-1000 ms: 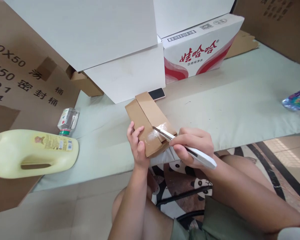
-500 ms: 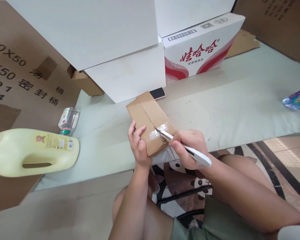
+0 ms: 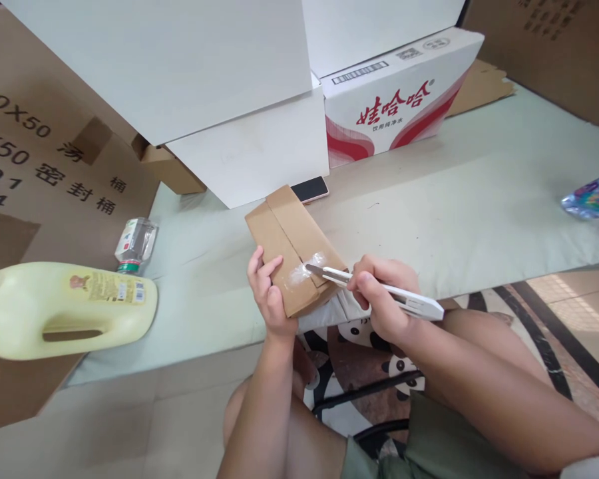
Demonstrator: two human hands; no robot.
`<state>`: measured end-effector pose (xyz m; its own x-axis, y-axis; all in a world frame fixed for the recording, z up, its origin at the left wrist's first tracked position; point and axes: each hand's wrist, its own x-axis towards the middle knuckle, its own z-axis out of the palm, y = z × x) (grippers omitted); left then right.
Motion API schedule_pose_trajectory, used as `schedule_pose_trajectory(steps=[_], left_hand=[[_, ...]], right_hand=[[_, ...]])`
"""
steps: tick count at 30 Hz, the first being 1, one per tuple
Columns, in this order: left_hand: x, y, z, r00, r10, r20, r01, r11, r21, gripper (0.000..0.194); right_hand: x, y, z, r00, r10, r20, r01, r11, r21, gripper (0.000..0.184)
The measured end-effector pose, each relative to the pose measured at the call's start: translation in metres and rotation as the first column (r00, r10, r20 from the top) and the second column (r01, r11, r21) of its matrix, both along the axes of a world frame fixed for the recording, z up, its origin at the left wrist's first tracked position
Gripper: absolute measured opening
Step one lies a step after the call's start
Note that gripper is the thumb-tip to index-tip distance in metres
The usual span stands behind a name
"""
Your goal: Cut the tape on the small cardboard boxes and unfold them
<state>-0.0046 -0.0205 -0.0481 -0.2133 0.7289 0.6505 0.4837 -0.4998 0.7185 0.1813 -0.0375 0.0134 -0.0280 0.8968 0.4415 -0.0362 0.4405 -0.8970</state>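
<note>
A small brown cardboard box (image 3: 292, 229) is tilted near the table's front edge, its flap seam facing up. Clear tape (image 3: 307, 267) crosses the seam at the near end. My left hand (image 3: 269, 289) grips the box's left side, fingers on the top face and the palm partly hidden behind the edge. In my right hand (image 3: 387, 289) is a white utility knife (image 3: 409, 301) with its blade out. The blade's tip rests at the tape beside the seam; whether it has gone through I cannot tell.
A phone (image 3: 310, 189) lies just behind the box, against stacked white cartons (image 3: 259, 150). To the left are a yellow jug (image 3: 24, 293) and a small clear bottle (image 3: 137, 243). A red-and-white water carton (image 3: 404, 106) stands behind. A crumpled plastic bottle (image 3: 592, 196) lies far right.
My right hand has swung the knife to a flatter angle, its handle end moving right. The blade tip has shifted slightly left and down on the tape. The box has moved a little left.
</note>
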Motion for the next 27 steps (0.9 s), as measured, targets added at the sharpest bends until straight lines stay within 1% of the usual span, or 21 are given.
schedule_pose_trajectory(steps=[4,7,9,11,17,21,24,27], left_hand=[[-0.003,0.000,-0.004,1.000,0.005,0.020,-0.005,1.000,-0.003,0.046],[-0.003,0.000,-0.006,0.999,0.015,0.028,-0.015,1.000,0.003,0.046],[0.000,0.000,-0.006,0.999,0.013,0.032,-0.013,1.000,0.006,0.046],[0.004,0.000,-0.004,1.000,0.006,0.013,-0.006,1.000,0.006,0.046],[0.012,0.000,0.007,0.996,0.021,-0.085,-0.019,1.000,0.024,0.045],[0.010,0.000,0.008,0.995,0.020,-0.097,-0.018,1.000,0.022,0.045],[0.007,-0.001,0.006,0.997,0.018,-0.078,-0.018,1.000,0.012,0.044],[0.004,-0.002,0.003,0.999,0.012,-0.042,-0.012,1.000,-0.004,0.045]], right_hand=[[-0.004,0.002,-0.010,0.995,0.023,-0.101,-0.035,0.993,-0.116,0.032],[-0.006,0.004,-0.013,0.989,0.035,-0.147,-0.059,0.984,-0.168,0.033],[-0.005,0.004,-0.012,0.988,0.027,-0.152,-0.053,0.984,-0.169,0.033],[-0.002,0.004,-0.009,0.992,0.009,-0.124,-0.027,0.989,-0.147,0.033],[0.010,-0.001,0.008,0.999,-0.053,-0.005,0.052,0.994,-0.096,0.031],[0.010,-0.005,0.017,0.998,-0.067,0.000,0.067,0.993,-0.096,0.031],[0.005,-0.005,0.016,0.998,-0.062,-0.020,0.059,0.991,-0.121,0.031],[-0.001,-0.004,0.010,0.994,-0.054,-0.092,0.039,0.988,-0.151,0.032]])
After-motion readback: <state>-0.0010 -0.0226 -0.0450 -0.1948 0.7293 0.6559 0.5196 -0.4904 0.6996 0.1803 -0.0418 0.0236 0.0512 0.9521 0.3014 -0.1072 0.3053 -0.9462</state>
